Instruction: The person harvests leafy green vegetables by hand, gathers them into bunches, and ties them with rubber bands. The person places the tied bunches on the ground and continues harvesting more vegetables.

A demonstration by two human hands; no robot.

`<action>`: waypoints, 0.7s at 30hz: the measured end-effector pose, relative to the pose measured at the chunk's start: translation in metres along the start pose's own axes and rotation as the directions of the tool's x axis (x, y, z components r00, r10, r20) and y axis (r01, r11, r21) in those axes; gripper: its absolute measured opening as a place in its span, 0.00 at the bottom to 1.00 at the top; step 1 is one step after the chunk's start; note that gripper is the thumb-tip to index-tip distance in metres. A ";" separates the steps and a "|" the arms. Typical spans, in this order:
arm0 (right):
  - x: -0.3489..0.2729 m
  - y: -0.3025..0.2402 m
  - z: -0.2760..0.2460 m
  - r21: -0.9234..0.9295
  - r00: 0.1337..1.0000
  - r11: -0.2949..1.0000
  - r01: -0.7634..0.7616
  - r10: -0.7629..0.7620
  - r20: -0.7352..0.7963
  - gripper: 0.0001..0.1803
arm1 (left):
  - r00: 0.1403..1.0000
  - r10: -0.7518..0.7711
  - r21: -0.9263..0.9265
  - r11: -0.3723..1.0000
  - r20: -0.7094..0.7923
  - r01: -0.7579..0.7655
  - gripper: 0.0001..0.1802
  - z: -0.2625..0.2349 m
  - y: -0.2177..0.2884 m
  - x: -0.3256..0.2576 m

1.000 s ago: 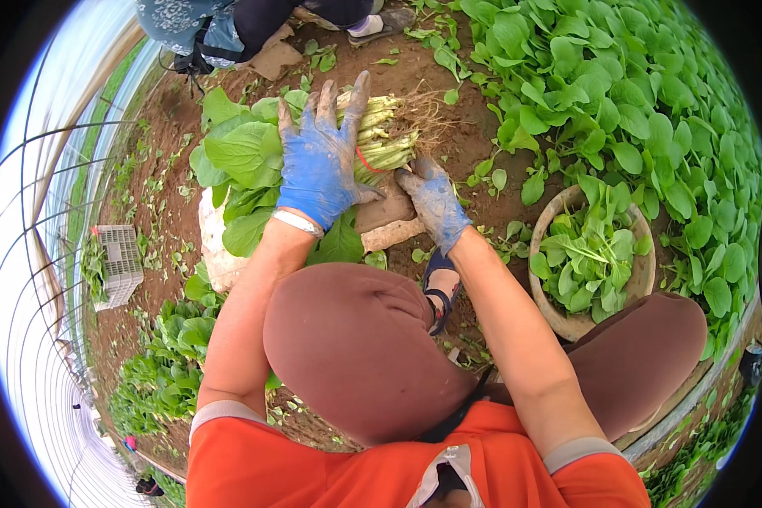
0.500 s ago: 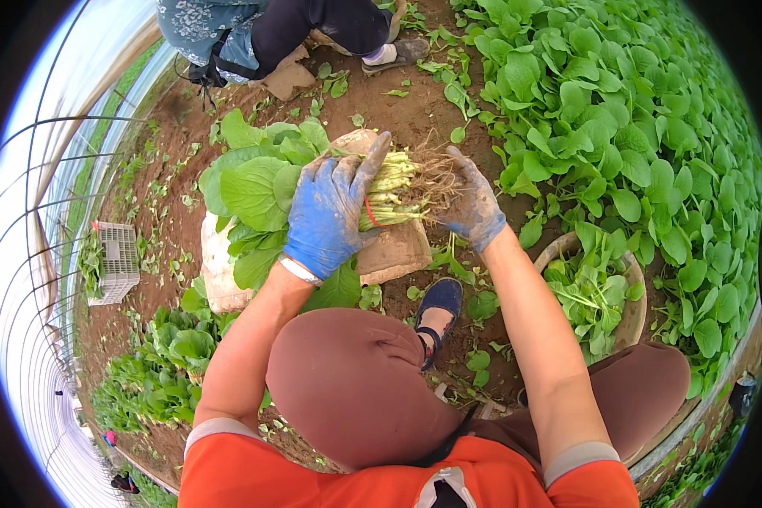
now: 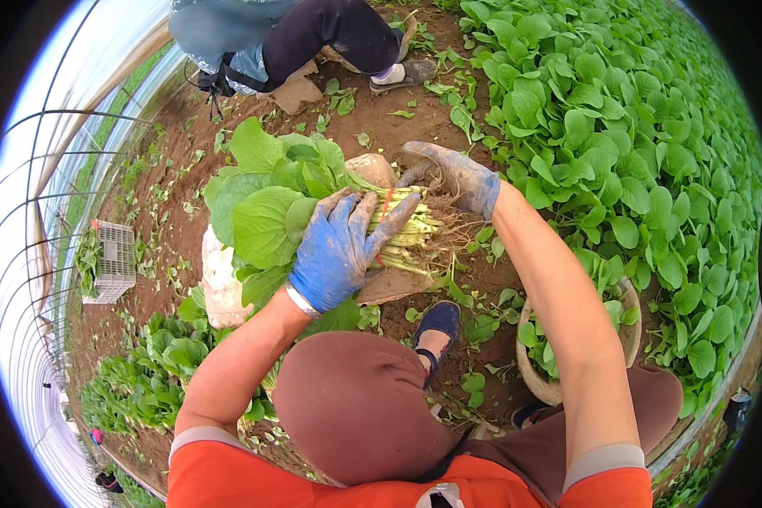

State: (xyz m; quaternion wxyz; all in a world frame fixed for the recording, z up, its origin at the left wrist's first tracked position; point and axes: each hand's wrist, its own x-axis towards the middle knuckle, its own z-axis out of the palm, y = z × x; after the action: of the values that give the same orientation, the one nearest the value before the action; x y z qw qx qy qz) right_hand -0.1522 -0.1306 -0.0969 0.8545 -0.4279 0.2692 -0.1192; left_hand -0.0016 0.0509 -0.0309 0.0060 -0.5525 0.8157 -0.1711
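We saw the left hand (image 3: 339,250), in a blue glove smeared with soil, wrapped over the top of a bundle of leafy greens (image 3: 313,207), its fingers (image 3: 389,222) spread across the pale stalks and closed on them, so that hand was holding the bundle. The right hand (image 3: 461,178), in a greyish dirty glove, was cupped around the root end (image 3: 444,229) of the same bundle, touching the tangled roots; it was curled rather than spread, gripping that end. The bundle lay roughly crosswise in front of us, broad green leaves out to the left and roots to the right, held up above the brown soil (image 3: 398,127) and over a pale sack (image 3: 220,284) that sat on the ground just below the leaves. A red band (image 3: 383,212) showed around the stalks beside the left fingers. Below the right forearm stood a round basket (image 3: 542,385) with more greens in it, and a dark shoe (image 3: 436,326) rested on the soil between the knees. A dense bed of growing greens (image 3: 618,144) filled the right side. Another person (image 3: 296,38) crouched at the top of the view, well apart from the bundle, and a white crate (image 3: 114,262) sat far off to the left
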 end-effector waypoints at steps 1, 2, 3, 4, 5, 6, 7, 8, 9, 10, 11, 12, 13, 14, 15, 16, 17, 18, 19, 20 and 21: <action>0.000 -0.004 0.005 -0.134 1.000 0.991 -0.001 0.001 -0.005 0.26 | 1.000 0.001 -0.004 1.000 -0.009 -0.001 0.59 0.000 -0.001 -0.002; 0.001 -0.010 0.010 -0.266 1.000 0.964 -0.003 0.000 -0.009 0.26 | 1.000 0.002 -0.008 1.000 -0.018 -0.002 0.58 0.001 -0.003 -0.004; 0.000 -0.018 0.021 -0.392 1.000 0.920 -0.004 0.001 -0.009 0.26 | 1.000 0.000 -0.010 1.000 -0.023 0.000 0.58 0.001 -0.004 -0.007; -0.002 -0.030 0.028 -0.513 0.996 0.855 -0.078 0.086 -0.008 0.26 | 0.999 0.009 -0.012 1.000 -0.039 -0.009 0.58 0.003 -0.005 -0.007; 0.008 -0.028 0.026 -0.572 0.999 0.820 0.012 0.014 0.041 0.26 | 0.998 0.018 -0.014 1.000 -0.055 -0.019 0.58 0.005 -0.005 -0.007; 0.022 -0.021 0.013 -0.626 0.995 0.774 0.095 -0.056 0.082 0.26 | 0.996 0.036 -0.022 0.999 -0.080 -0.038 0.58 0.007 -0.004 0.000; 0.026 -0.019 0.017 -0.667 0.982 0.722 0.186 -0.119 0.145 0.26 | 0.996 0.019 -0.056 0.998 -0.084 -0.024 0.58 0.005 -0.004 0.000; 0.025 -0.021 0.014 -0.727 0.969 0.644 0.240 -0.119 0.215 0.25 | 0.996 0.003 -0.092 0.996 -0.088 -0.011 0.59 0.004 -0.005 0.000; 0.017 -0.024 0.026 -0.592 0.987 0.791 0.156 -0.097 0.131 0.25 | 0.997 -0.024 -0.115 0.993 -0.078 0.015 0.59 -0.001 -0.008 -0.006; 0.000 -0.028 0.037 -0.432 0.997 0.899 0.071 -0.058 0.043 0.24 | 0.992 -0.074 -0.172 0.984 -0.098 0.056 0.60 -0.006 -0.012 -0.009; -0.010 -0.030 0.045 -0.248 0.999 0.969 -0.008 -0.001 -0.035 0.23 | 0.985 -0.125 -0.229 0.969 -0.116 0.096 0.61 -0.011 -0.018 -0.011; -0.010 -0.037 0.043 -0.057 0.986 0.986 -0.156 0.151 -0.075 0.21 | 0.975 -0.170 -0.290 0.949 -0.141 0.123 0.62 -0.016 -0.023 -0.008; -0.016 -0.036 0.043 0.073 0.997 0.995 -0.067 0.070 -0.040 0.20 | 0.968 -0.194 -0.361 0.924 -0.161 0.125 0.64 -0.023 -0.030 -0.006; -0.019 -0.031 0.047 0.215 0.990 0.972 0.092 -0.066 -0.124 0.20 | 0.950 -0.232 -0.429 0.895 -0.207 0.125 0.65 -0.028 -0.035 -0.003; -0.021 -0.027 0.061 0.342 0.960 0.906 0.248 -0.183 -0.211 0.21 | 0.930 -0.278 -0.489 0.863 -0.242 0.131 0.65 -0.032 -0.043 -0.004; -0.011 -0.025 0.033 0.311 0.922 0.880 0.359 -0.283 -0.264 0.21 | 0.916 -0.328 -0.621 0.775 -0.231 0.121 0.66 -0.037 -0.047 0.008; -0.003 -0.023 -0.005 0.273 0.872 0.843 0.463 -0.378 -0.312 0.21 | 0.897 -0.317 -0.728 0.686 -0.310 -0.009 0.68 -0.040 -0.050 0.026; -0.009 -0.026 -0.019 0.291 0.863 0.833 0.470 -0.365 -0.350 0.22 | 0.868 -0.381 -0.821 0.568 -0.318 -0.052 0.68 -0.043 -0.053 0.031; -0.021 -0.033 -0.017 0.307 0.851 0.813 0.495 -0.381 -0.362 0.23 | 0.839 -0.440 -0.892 0.440 -0.319 -0.108 0.69 -0.048 -0.057 0.036; -0.034 -0.037 -0.014 0.194 0.835 0.843 0.502 -0.415 -0.360 0.25 | 0.856 -0.460 -0.932 0.356 -0.238 -0.068 0.70 -0.051 -0.067 0.038; -0.056 -0.046 -0.002 0.075 0.820 0.862 0.501 -0.446 -0.358 0.27 | 0.828 -0.522 -0.952 0.302 -0.204 -0.045 0.66 -0.054 -0.070 0.041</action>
State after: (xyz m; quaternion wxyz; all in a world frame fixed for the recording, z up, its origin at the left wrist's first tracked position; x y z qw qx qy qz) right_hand -0.1979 -0.1353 -0.0412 0.7732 -0.3829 0.2818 -0.4197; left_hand 0.0350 0.0047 0.0472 -0.5398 -0.5119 0.6391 0.1952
